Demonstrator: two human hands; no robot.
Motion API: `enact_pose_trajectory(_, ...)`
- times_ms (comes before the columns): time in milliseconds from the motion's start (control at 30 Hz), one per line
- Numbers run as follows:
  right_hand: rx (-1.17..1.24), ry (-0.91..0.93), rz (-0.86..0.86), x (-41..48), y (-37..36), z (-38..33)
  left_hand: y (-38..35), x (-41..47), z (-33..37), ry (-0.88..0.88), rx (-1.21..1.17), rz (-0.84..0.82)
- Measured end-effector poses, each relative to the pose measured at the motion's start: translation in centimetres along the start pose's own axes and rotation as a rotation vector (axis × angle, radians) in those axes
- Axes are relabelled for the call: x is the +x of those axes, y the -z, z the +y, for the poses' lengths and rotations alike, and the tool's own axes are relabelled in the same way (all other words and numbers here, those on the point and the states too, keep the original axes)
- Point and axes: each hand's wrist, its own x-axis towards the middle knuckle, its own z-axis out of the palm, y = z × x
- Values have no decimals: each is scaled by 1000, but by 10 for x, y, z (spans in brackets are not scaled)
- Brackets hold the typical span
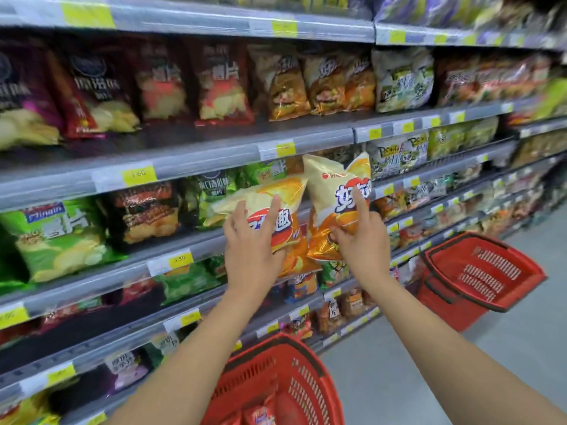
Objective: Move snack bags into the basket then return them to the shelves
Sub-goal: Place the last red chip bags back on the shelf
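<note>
Two hands are working above the red basket point(310, 391): left hand point(250, 245) fingers gripping left bag point(270, 199), right hand point(360, 240) fingers pinching right bag point(331, 191).

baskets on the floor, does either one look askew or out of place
The far basket looks tipped up on its side, its inside facing the camera and nothing visible in it. The near basket sits level with red bags inside.

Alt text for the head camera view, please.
The left hand and right hand each hold an orange-and-cream snack bag, the left bag and right bag, before packed supermarket shelves. A near red basket and a far red basket show below.
</note>
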Motion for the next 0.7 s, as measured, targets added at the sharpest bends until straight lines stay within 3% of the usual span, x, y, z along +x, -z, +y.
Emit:
enact_pose_trajectory(200, 8, 21, 14, 117, 24, -2, 20, 106, 42, 2, 50, 77)
enact_pose_trajectory(467, -94, 84, -134, 303, 44, 8, 25, 268, 102, 143, 43, -49)
enact_pose_trajectory(700, -116, 122, -275, 416, 28, 19, -6, 363, 144, 230, 107, -26)
